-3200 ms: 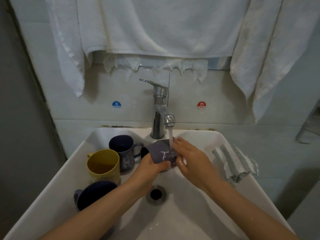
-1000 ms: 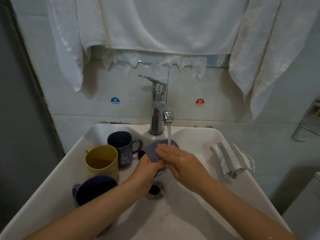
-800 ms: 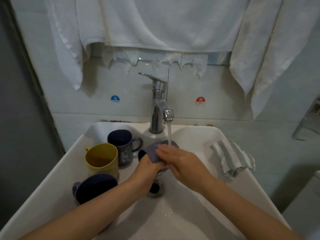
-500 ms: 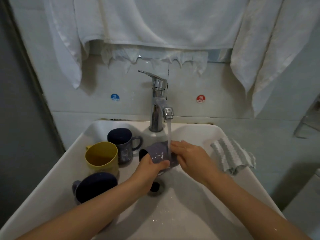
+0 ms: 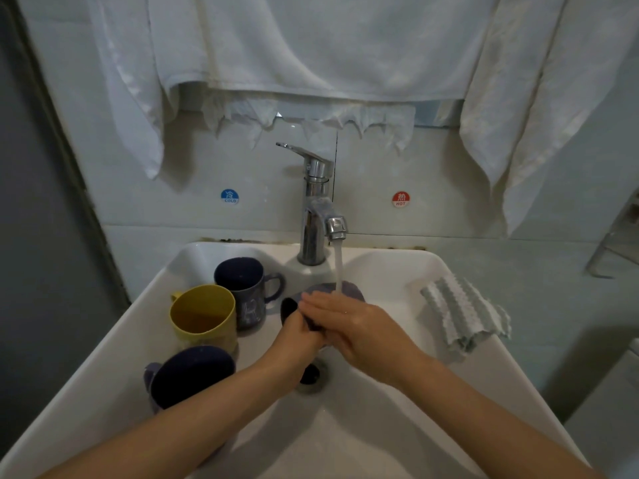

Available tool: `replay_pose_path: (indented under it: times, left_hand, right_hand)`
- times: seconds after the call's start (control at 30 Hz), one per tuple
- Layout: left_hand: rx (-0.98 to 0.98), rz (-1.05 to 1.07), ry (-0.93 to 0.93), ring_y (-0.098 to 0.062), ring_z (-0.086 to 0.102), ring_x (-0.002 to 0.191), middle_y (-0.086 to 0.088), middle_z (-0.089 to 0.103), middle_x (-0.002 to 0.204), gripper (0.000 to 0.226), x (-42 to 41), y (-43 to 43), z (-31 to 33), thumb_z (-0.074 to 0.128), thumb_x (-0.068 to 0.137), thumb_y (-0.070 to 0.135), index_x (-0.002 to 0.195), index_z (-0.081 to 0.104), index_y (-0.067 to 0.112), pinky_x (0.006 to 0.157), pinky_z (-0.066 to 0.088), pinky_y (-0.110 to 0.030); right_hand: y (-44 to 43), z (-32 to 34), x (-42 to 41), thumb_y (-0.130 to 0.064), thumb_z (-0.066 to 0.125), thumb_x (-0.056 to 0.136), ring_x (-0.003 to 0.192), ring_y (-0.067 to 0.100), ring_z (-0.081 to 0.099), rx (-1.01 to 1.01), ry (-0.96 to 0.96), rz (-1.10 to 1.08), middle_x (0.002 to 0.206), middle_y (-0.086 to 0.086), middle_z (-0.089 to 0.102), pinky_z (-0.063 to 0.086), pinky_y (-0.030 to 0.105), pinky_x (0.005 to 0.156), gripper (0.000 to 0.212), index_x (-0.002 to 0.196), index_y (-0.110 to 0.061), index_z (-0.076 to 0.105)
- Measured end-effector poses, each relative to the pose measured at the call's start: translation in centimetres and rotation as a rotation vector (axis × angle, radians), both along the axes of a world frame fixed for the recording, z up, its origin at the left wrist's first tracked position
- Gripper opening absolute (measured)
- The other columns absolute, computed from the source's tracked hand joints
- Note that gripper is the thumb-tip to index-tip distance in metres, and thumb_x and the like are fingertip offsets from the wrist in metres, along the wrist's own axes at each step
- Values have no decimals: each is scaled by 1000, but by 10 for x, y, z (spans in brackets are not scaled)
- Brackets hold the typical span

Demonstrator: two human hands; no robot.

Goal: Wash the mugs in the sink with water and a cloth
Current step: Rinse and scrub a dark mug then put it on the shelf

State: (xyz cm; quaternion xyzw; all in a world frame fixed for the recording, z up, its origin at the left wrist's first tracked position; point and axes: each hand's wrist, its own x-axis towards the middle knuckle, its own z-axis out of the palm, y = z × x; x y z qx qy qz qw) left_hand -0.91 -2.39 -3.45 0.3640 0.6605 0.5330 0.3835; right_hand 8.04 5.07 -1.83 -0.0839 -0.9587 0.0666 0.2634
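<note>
My left hand point(image 5: 300, 335) grips a purple mug point(image 5: 349, 290) under the running tap point(image 5: 320, 216) in the white sink point(image 5: 390, 267). The mug lies tilted, its dark mouth to the left. My right hand point(image 5: 356, 326) lies flat over the mug's side, fingers straight, in the stream of water. Most of the mug is hidden by both hands. A yellow mug point(image 5: 204, 314), a dark blue mug point(image 5: 242, 281) and another dark blue mug point(image 5: 192, 375) stand at the sink's left side. A striped grey-white cloth point(image 5: 463, 314) lies on the sink's right rim.
White towels point(image 5: 311, 46) hang on the wall above the tap. The drain point(image 5: 311, 373) sits just below my hands. A grey wall point(image 5: 38, 236) closes the left side. A metal rack point(image 5: 619, 236) shows at the right edge.
My right hand has slid leftward over the mug's side, covering more of it. The left hand still holds the mug under the water. The mugs on the left and the cloth have not moved.
</note>
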Motion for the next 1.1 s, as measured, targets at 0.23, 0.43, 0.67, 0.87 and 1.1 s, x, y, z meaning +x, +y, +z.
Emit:
replay_pose_path:
  times: [0.23, 0.43, 0.67, 0.87, 1.1]
  left_hand:
    - [244, -12, -188, -27, 59, 111, -11, 61, 123, 50, -28, 7, 3, 60, 82, -6, 128, 50, 13, 100, 45, -45]
    - [335, -80, -211, -22, 61, 108, -9, 64, 115, 36, -27, 6, 9, 55, 86, -6, 114, 57, 18, 93, 51, -34]
    - [308, -67, -248, -22, 63, 105, -6, 68, 108, 37, -27, 7, 5, 55, 84, -8, 113, 59, 14, 85, 54, -29]
    - [309, -20, -288, -27, 60, 109, -10, 64, 117, 43, -26, 7, 9, 58, 82, -10, 119, 55, 14, 96, 49, -43]
    - [301, 0, -255, -18, 58, 100, -6, 60, 111, 30, -20, 6, 18, 48, 89, -7, 113, 54, 10, 87, 49, -28]
  right_hand:
    - [32, -2, 10, -9, 49, 74, 100, 26, 67, 37, 120, -225, 114, 8, 68, 53, 36, 86, 39, 107, -11, 70]
    - [18, -5, 5, -17, 39, 84, 114, 20, 60, 90, 29, -14, 122, 4, 64, 43, 38, 100, 43, 118, -11, 65]
    - [26, -10, 4, 1, 60, 73, 108, 24, 64, 100, 78, -56, 118, 8, 66, 48, 39, 94, 44, 114, -10, 67]
    - [43, -5, 11, -1, 53, 75, 106, 24, 65, 123, 164, -162, 117, 6, 67, 40, 28, 96, 42, 112, -12, 69]
    - [30, -9, 4, 2, 52, 76, 112, 22, 61, 129, 103, -29, 122, 6, 64, 47, 35, 97, 44, 116, -11, 67]
